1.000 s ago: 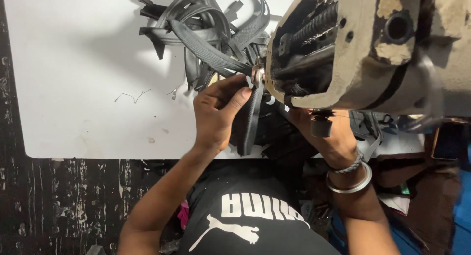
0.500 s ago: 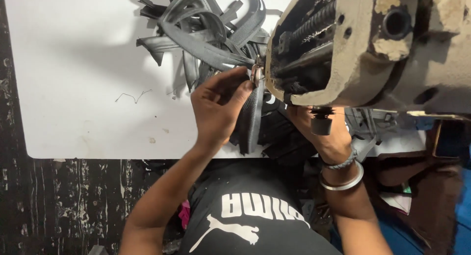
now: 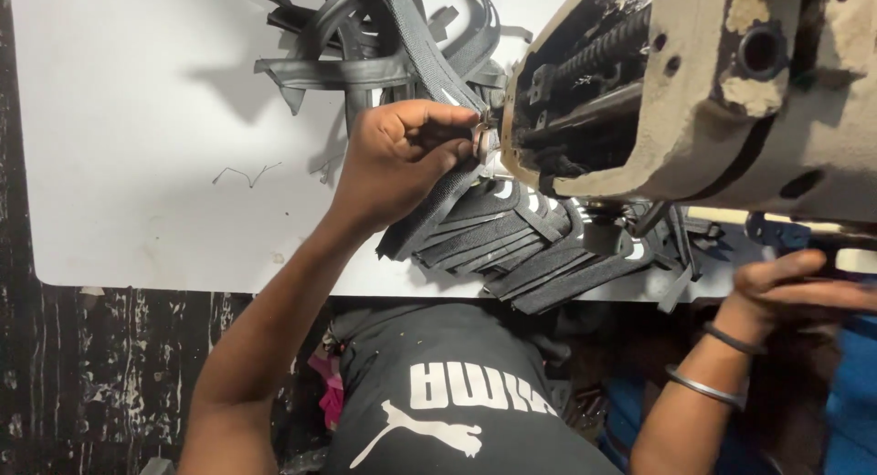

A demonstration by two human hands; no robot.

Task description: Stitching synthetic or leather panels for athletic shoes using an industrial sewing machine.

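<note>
Pinching a small metal part (image 3: 481, 144) at the sewing machine's (image 3: 694, 91) needle end, the left hand (image 3: 402, 160) keeps its grip pressed together on it. Above that grip lies a tangled pile of grey straps (image 3: 384, 46); below it, a fanned stack of dark strips (image 3: 512, 247) waits on the white bench (image 3: 137, 164). Farther right, the right hand (image 3: 795, 288) reaches beneath the machine, grip unclear. No strip appears under the needle, so stitching seems paused.
</note>
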